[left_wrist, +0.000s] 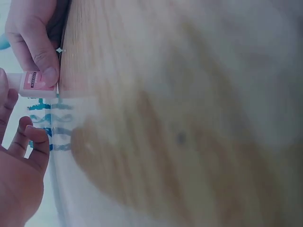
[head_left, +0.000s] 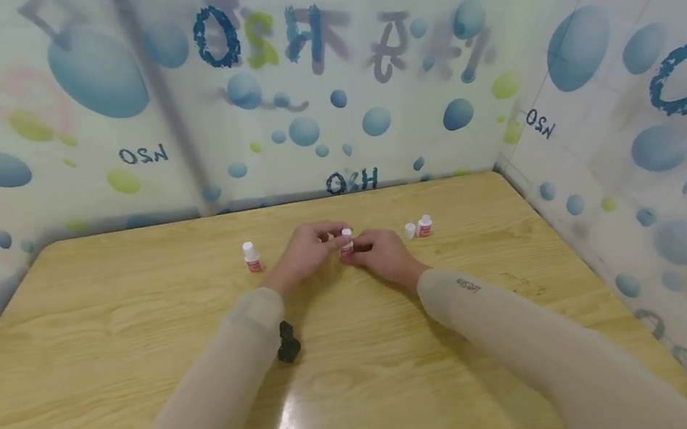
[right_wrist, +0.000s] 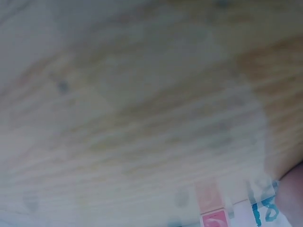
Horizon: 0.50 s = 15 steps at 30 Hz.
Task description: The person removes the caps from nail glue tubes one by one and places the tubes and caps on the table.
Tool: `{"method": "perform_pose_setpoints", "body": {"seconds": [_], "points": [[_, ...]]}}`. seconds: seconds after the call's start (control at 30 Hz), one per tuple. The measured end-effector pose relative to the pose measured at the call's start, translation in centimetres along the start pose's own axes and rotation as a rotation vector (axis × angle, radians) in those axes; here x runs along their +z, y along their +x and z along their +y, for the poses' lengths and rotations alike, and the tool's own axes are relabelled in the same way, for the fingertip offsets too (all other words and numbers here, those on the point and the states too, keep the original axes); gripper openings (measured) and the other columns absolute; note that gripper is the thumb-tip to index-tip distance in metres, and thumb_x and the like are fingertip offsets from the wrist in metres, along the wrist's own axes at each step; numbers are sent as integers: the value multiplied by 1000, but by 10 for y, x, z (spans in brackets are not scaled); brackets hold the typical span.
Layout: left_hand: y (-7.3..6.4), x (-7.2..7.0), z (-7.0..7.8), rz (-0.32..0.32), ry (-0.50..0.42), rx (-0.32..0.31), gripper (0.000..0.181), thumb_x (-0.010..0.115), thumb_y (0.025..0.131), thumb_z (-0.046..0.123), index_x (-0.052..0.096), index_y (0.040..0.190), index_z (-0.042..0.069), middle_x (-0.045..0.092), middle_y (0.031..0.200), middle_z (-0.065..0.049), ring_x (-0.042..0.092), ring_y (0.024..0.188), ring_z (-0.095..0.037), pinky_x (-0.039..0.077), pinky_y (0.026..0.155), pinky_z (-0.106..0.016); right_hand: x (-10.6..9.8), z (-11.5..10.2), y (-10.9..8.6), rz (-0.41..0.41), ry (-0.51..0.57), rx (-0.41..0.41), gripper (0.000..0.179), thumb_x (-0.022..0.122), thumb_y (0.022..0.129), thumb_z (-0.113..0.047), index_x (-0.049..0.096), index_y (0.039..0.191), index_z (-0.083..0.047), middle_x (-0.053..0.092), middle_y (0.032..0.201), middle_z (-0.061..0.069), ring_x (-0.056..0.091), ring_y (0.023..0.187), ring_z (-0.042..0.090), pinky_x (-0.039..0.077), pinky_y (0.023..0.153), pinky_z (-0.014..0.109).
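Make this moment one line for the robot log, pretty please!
left hand: pinches top of middle bottle | right hand: holds its lower part | left bottle: upright, capped | right bottle: upright, white cap beside it

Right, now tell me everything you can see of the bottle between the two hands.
The bottle is small, white and plastic-looking, with a white top and a pinkish-red label bearing a darker panel of print too small to read. It appears upright on the wooden table, toward the far edge. The left hand pinches its upper part; the right hand grips it lower down. Whether anything is inside cannot be told.
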<state>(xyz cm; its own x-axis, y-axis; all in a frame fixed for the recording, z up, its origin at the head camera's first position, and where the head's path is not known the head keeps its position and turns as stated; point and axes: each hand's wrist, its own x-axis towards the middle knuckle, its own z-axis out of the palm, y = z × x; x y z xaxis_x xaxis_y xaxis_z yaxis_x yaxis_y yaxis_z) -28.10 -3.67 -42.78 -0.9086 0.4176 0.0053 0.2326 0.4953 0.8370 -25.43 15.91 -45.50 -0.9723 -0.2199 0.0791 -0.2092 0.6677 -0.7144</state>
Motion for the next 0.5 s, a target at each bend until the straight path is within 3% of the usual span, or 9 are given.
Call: {"method": "perform_pose_setpoints", "body": {"seconds": [0.13,0.27,0.5], "points": [[3,2,0,-26,26,57,30,69,105,28,77,131,15,76,126,-4,58,108,-25,48,90,-37,0,1,0,22,14,4,24,81,96,-29,83,118,-18,80,118,3,73,116,22,55,107,43],[4,5,0,21,47,61,29,69,105,27,77,130,14,76,132,-5,62,113,-25,50,97,-39,-1,1,1,29,25,36,26,83,95,-32,83,118,-20,80,120,2,73,120,21,54,110,43],[4,13,3,119,31,60,28,70,105,24,79,127,10,78,124,-8,63,105,-25,50,89,-37,-1,-4,2,46,50,85,26,83,94,-32,84,115,-18,80,123,4,72,124,23,52,114,43]]}}
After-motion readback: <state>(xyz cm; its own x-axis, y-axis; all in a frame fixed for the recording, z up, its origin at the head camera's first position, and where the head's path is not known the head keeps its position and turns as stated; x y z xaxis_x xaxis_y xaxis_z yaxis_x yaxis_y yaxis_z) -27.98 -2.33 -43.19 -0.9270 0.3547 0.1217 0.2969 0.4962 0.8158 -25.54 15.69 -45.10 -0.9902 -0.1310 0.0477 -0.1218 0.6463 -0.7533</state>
